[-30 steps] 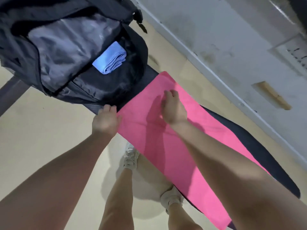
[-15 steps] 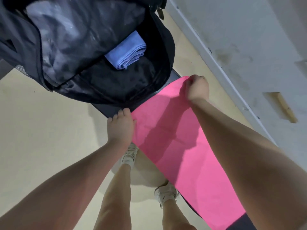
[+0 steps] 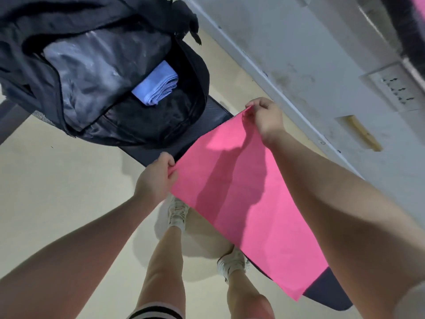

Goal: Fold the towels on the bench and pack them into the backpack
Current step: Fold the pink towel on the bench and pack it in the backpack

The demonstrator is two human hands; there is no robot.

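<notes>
A long pink towel (image 3: 241,203) lies stretched along the dark bench (image 3: 202,132). My left hand (image 3: 156,178) pinches its near corner at the bench's edge. My right hand (image 3: 266,118) pinches the far corner and holds it slightly lifted. Beyond that end of the towel, an open black backpack (image 3: 69,42) rests on the bench, its grey lining showing. A folded blue towel (image 3: 156,86) lies inside it.
A grey wall (image 3: 299,54) with a baseboard runs close along the bench's far side. My legs and white shoes (image 3: 177,212) stand on the beige floor beside the bench. The bench's other end (image 3: 328,293) pokes out past the towel.
My right hand moved from the towel's middle to its far corner and now pinches it. My left hand changed from resting on the near corner to pinching it. The end edge has lifted.
</notes>
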